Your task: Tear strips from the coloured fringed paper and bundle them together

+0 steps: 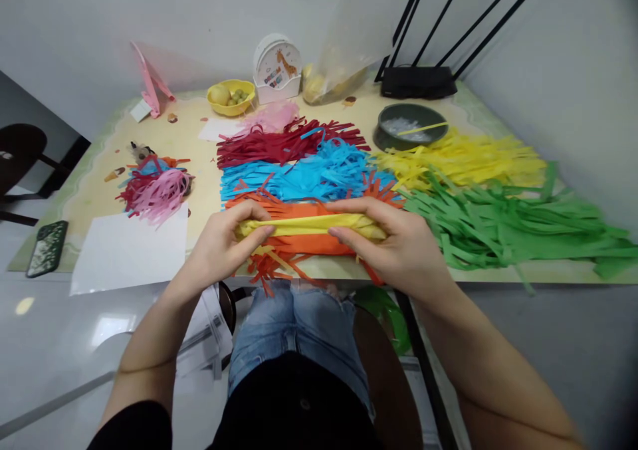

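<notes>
A rolled strip of yellow tissue paper (304, 225) stretches level between my hands above the table's front edge. My left hand (226, 237) pinches its left end between thumb and fingers. At the other end my right hand (389, 240) grips it the same way. Just beneath the roll lies orange fringed tissue paper (304, 244), partly hidden by it and by my hands. Behind that, blue fringed paper (299, 179) and dark red fringed paper (279, 143) are laid in rows. Green fringed paper (498, 224) and yellow fringed paper (468, 161) spread to the right.
A white sheet (132, 247), a phone (47, 249) and a multicoloured tassel bunch (154, 187) lie on the left. At the back stand a yellow fruit bowl (232, 108), a giraffe-print holder (276, 71) and a black router (419, 82). A dark bowl (386, 137) sits nearer.
</notes>
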Available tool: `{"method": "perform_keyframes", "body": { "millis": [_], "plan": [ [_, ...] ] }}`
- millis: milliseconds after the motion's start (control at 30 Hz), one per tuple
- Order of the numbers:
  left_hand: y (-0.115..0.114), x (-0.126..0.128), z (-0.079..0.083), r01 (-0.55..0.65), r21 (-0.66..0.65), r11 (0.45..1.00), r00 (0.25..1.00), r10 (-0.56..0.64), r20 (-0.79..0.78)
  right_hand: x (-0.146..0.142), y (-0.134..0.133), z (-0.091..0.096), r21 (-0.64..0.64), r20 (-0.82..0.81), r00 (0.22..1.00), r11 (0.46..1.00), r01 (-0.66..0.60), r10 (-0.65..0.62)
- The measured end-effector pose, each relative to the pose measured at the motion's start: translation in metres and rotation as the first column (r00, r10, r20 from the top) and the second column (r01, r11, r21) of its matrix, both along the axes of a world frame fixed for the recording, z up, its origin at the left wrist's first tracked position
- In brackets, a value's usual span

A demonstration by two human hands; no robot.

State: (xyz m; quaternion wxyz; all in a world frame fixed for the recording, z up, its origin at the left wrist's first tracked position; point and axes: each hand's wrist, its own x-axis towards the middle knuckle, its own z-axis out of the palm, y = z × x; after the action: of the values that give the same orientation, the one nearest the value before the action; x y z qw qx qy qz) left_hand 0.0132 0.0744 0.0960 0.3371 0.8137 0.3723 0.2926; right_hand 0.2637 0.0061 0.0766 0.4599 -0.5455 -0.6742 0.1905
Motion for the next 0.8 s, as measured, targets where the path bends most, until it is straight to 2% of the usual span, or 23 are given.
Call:
{"method": "perform_keyframes", "body": {
  "millis": [67,167,233,300,433,533,700,800],
  "plan": [
    [-0.001,0.001,0.0,0.024,-0.074,0.997,0.999,-0.021,0.047,0.0,0.0,-0.001,-0.044,-0.046,0.999,0.999,0.011,-0.013],
    [-0.002,0.002,-0.001,0.084,-0.297,0.951,0.981,-0.027,0.192,-0.002,-0.002,-0.002,-0.122,-0.216,0.976,0.991,-0.051,0.023],
    [-0.002,0.002,-0.001,0.109,-0.4,0.91,0.96,0.008,0.28,-0.005,-0.003,-0.003,-0.146,-0.375,0.925,0.981,-0.129,0.065],
    [-0.001,0.001,-0.002,0.135,-0.446,0.885,0.937,0.032,0.347,-0.007,-0.003,-0.005,-0.136,-0.498,0.862,0.973,-0.185,0.094],
    [0.0,-0.003,-0.006,0.224,-0.441,0.869,0.889,0.003,0.457,-0.008,-0.001,-0.015,-0.09,-0.616,0.775,0.965,-0.247,0.141],
    [0.001,-0.004,-0.009,0.261,-0.415,0.872,0.862,-0.017,0.507,-0.008,0.001,-0.02,-0.076,-0.658,0.739,0.964,-0.256,0.144],
    [0.001,-0.003,-0.009,0.307,-0.347,0.886,0.855,-0.097,0.51,-0.008,0.003,-0.021,-0.049,-0.664,0.729,0.963,-0.264,0.166],
    [-0.001,-0.003,-0.008,0.236,-0.305,0.923,0.909,-0.098,0.406,-0.007,0.001,-0.019,-0.042,-0.605,0.777,0.968,-0.249,0.174]
  ]
}}
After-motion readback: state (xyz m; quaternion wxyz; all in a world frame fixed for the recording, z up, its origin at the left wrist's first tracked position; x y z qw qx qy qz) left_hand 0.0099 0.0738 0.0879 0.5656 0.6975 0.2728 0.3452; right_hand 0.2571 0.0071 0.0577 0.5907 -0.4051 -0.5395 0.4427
